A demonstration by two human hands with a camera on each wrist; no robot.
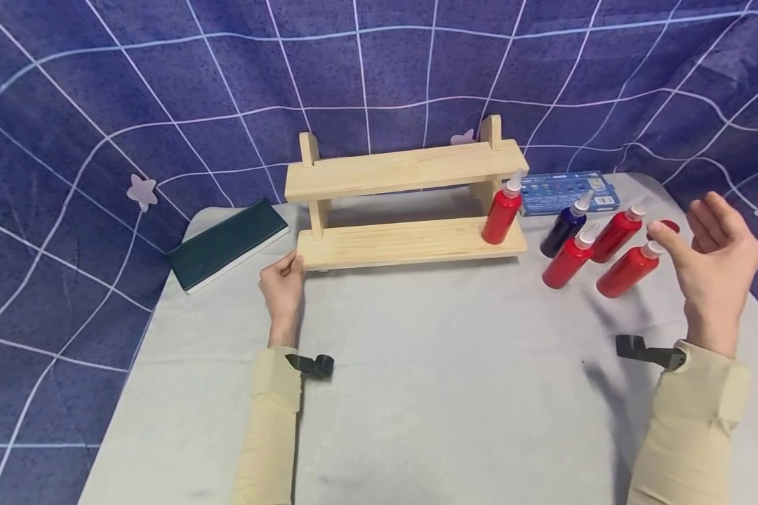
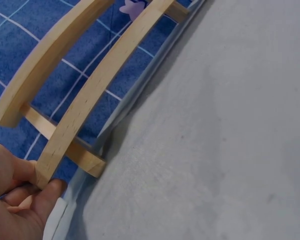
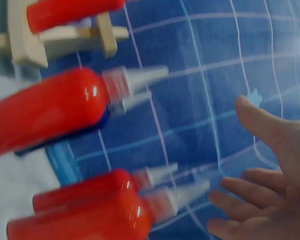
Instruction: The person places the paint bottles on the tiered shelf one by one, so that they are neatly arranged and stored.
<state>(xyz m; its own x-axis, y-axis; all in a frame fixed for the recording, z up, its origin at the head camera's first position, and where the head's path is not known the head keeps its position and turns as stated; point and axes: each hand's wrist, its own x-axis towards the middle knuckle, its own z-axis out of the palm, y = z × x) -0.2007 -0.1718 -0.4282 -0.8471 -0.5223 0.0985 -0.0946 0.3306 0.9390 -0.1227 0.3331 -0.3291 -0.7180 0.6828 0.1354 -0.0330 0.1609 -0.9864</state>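
A two-tier wooden shelf (image 1: 410,242) stands at the back of the table. My left hand (image 1: 282,284) grips the left end of its lower board between thumb and fingers, seen close up in the left wrist view. One red squeeze bottle (image 1: 500,217) with a white nozzle stands at the right end of that board. To the right of the shelf are a dark blue bottle (image 1: 563,231) and three more red bottles (image 1: 568,263). Beside them my right hand (image 1: 716,263) is raised with thumb and fingers spread, holding nothing; the right wrist view shows it apart from the nozzles.
A dark green box (image 1: 227,245) with a white lower edge lies left of the shelf. Behind the bottles lies a flat blue printed box (image 1: 568,193). Part of a red object (image 1: 672,226) shows behind the right thumb. A blue curtain (image 1: 240,77) hangs behind the table.
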